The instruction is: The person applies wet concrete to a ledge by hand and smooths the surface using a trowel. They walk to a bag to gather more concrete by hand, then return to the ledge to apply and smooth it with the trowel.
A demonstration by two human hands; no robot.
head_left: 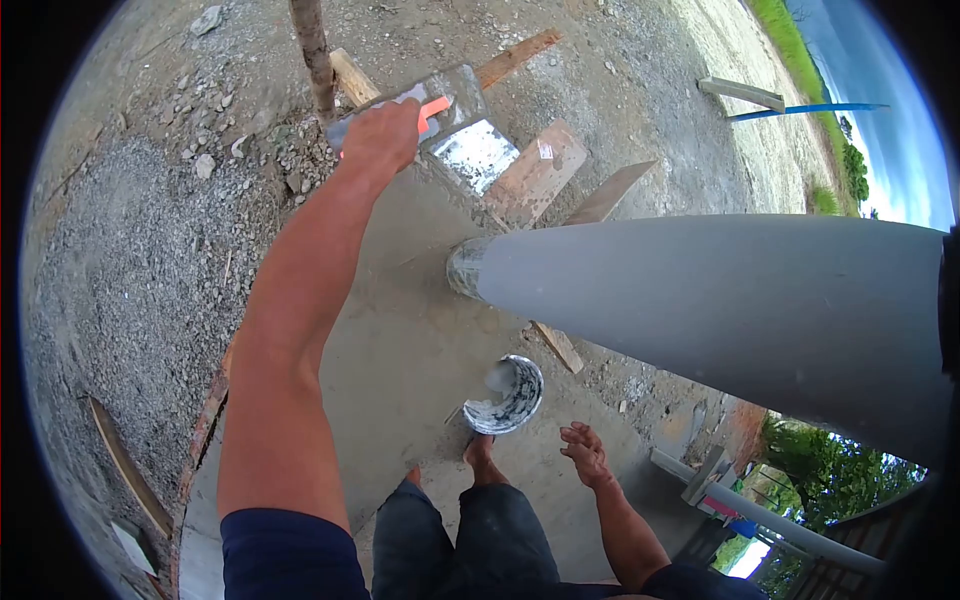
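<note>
My left hand (pixel 382 138) is stretched far forward, closed around the orange handle of a plastering trowel (pixel 455 92). The trowel's wide, cement-smeared metal blade lies at the far edge of the smooth wet concrete (pixel 380 270). Low on the right, my right hand (pixel 587 455) hangs in the air with its fingers loosely bent and apart, holding nothing. Nearest to it is a bucket (pixel 530 400) with cement-streaked walls and some grey-white contents, standing by my feet.
A thick grey column (pixel 700 290) rises on the right from the concrete. Beyond the trowel are a whitish panel (pixel 476 156), a brown board (pixel 545 170) and a wooden stake (pixel 312 50). Gravel (pixel 130 260) covers the left side. A timber offcut (pixel 557 346) lies near the bucket.
</note>
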